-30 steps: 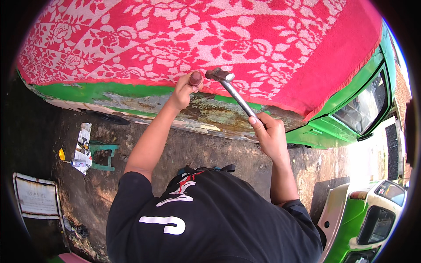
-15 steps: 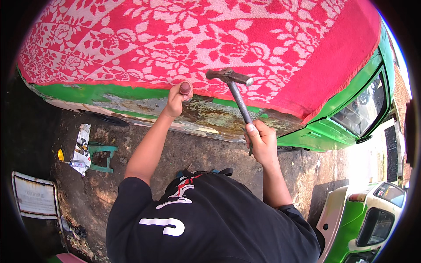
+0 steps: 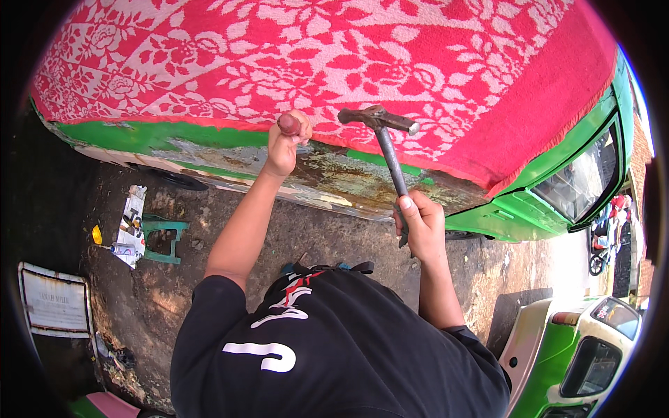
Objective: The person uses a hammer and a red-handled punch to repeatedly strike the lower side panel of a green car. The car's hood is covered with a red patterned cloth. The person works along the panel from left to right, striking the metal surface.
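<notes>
Now the right hand (image 3: 420,224) holds a hammer (image 3: 387,150) by the lower end of its handle, fingers closed tight around it, and the metal head stands above this hand, a little raised off the car body. Half a second ago the head was in nearly the same height, and one second ago it lay lower and closer to the left hand, so I judge the hammer has been lifted back after a blow and is ready to come down again. The left hand (image 3: 286,143) is closed around a short tool with a rounded brown top (image 3: 289,124), probably a chisel or punch; it has stayed pressed to the rusty strip of panel (image 3: 334,177) just under it, so the working point does not seem to change. Above both hands lies a red and white flowered cloth (image 3: 313,49) over the green car (image 3: 557,202). Far left of the left hand, on the ground, stand a small green stool (image 3: 162,238) and some papers (image 3: 132,226).
</notes>
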`<state>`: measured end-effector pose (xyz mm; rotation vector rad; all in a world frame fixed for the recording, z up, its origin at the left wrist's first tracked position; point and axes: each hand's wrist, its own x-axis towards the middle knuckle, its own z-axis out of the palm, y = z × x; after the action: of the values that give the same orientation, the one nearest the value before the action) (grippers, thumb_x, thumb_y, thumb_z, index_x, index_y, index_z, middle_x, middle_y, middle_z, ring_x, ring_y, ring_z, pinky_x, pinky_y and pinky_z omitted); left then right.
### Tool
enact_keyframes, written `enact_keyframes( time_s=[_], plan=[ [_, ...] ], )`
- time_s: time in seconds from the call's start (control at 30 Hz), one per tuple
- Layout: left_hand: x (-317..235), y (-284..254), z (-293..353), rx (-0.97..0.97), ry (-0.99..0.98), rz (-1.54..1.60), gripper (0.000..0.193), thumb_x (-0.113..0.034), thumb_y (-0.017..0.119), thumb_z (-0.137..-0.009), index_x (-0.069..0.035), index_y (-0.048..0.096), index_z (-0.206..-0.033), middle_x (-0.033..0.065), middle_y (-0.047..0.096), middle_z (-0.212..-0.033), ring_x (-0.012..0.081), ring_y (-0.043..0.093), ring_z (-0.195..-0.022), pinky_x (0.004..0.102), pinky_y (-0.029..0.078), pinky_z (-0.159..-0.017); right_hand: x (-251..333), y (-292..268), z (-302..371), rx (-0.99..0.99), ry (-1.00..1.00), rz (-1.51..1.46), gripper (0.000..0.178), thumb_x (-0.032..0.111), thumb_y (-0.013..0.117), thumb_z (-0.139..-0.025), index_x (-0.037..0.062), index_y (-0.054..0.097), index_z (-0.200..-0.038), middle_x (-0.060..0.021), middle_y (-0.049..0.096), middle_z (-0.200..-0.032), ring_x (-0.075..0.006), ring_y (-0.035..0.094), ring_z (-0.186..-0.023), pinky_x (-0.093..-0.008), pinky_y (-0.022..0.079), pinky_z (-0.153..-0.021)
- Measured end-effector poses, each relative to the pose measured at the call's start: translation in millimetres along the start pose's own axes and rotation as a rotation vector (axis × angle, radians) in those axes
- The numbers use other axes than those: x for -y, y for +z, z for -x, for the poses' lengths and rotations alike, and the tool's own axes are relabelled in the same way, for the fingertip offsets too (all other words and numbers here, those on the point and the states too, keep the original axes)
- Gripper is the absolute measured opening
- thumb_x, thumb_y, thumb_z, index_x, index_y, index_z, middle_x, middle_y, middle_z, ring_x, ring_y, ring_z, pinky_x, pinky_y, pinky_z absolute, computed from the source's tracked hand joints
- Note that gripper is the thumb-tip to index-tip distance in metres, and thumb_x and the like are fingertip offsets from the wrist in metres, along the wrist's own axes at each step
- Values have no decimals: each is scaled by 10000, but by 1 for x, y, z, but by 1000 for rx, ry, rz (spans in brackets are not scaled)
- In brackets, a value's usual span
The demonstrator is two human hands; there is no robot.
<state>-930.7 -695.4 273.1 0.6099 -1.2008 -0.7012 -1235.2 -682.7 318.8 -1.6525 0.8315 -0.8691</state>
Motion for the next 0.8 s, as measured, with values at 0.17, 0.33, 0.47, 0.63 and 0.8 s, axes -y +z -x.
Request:
enact_keyframes(
  time_s=[0.17, 0.33, 0.47, 0.63, 0.8],
  plan=[
    [-4, 8, -5, -3, -45, -33, 209, -227, 494, -698, -61, 406, -792, 30, 363, -658, 140, 364, -622, 292, 296, -591, 0, 1, 0, -7, -7, -20, 324, 264, 571, -986, 12, 598, -784, 2, 514, -557, -73, 487, -501, -260, 389, -472],
    [-4, 11, -6, 39, -60, -103, 191, -206, 478, -706, -59, 404, -803, 32, 368, -688, 141, 365, -641, 293, 306, -599, 1, 0, -1, 1, -20, 2, 322, 265, 574, -985, 11, 600, -788, 7, 513, -559, -71, 484, -501, -257, 386, -475],
    [-3, 13, -8, 62, -71, -135, 159, -172, 455, -714, -58, 404, -813, 33, 370, -712, 141, 361, -657, 294, 312, -609, 6, 1, -4, 0, -31, 17, 316, 264, 579, -984, 8, 612, -802, 9, 513, -557, -68, 482, -500, -257, 385, -473],
    [2, 10, -9, 39, -45, -131, 153, -155, 439, -713, -58, 406, -826, 37, 375, -731, 140, 361, -668, 297, 316, -622, 10, 3, -5, 6, -44, 26, 308, 268, 592, -977, 5, 626, -821, 12, 513, -553, -66, 471, -496, -256, 380, -468],
    [2, 12, -10, 57, -41, -160, 154, -148, 441, -710, -60, 405, -830, 42, 379, -738, 140, 360, -673, 300, 319, -628, 30, 9, -9, 5, -130, 68, 310, 281, 600, -971, 10, 628, -821, 5, 528, -557, -69, 495, -499, -255, 394, -472]
  ],
)
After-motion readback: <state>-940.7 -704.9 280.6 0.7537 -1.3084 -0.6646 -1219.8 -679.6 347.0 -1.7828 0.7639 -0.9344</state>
